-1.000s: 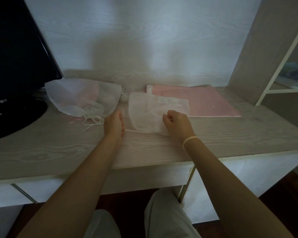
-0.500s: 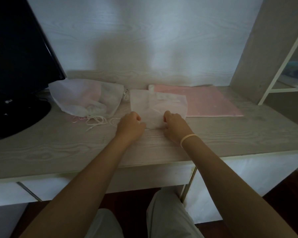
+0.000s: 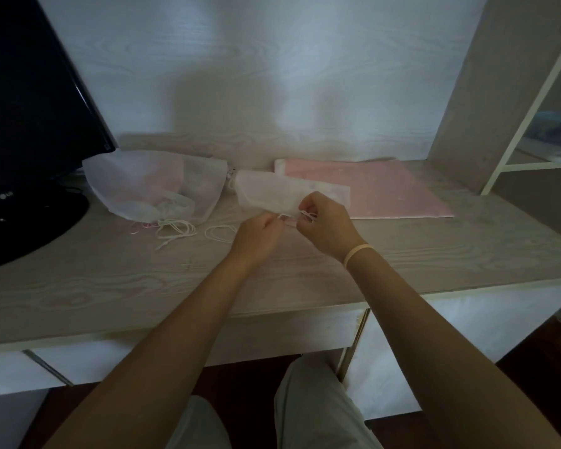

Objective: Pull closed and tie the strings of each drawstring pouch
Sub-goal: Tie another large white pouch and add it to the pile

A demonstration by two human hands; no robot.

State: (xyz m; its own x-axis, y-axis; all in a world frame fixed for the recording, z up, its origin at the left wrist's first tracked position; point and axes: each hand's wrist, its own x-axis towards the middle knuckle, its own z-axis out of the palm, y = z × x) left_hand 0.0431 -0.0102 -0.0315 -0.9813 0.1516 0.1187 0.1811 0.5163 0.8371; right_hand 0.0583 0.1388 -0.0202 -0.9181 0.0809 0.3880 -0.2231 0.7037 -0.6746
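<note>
On the desk [image 3: 143, 286], near its middle, lies the white pouch [image 3: 272, 192] that the person is working on. Both hands have come together at its near edge. One second ago the left hand [image 3: 256, 236] was apart from the right one, drawing a string out sideways to the left, and the near edge was wide and flat. Now that mouth is gathered into a narrow bunch between the two hands, so I judge that the pulling closed is mostly done and the tying is beginning.

The left hand has its fingers curled and seems to pinch the string [image 3: 284, 216] at the gathered mouth. The right hand [image 3: 324, 222] is curled too, and thin white loops of string show at its fingers [image 3: 308, 215]. A knot is not visible; the strands are too fine to tell.

The pouch lies with its long axis going from left to right, a little tilted, and its right part rests on the pink folder [image 3: 386, 192]. Its mouth points toward the person.

Left of it lies a larger pouch pile [image 3: 149, 186], with loose strings [image 3: 175, 230] spilled in front, just beside the monitor [image 3: 30, 124]. Whether its strings are already tied I cannot tell.
</note>
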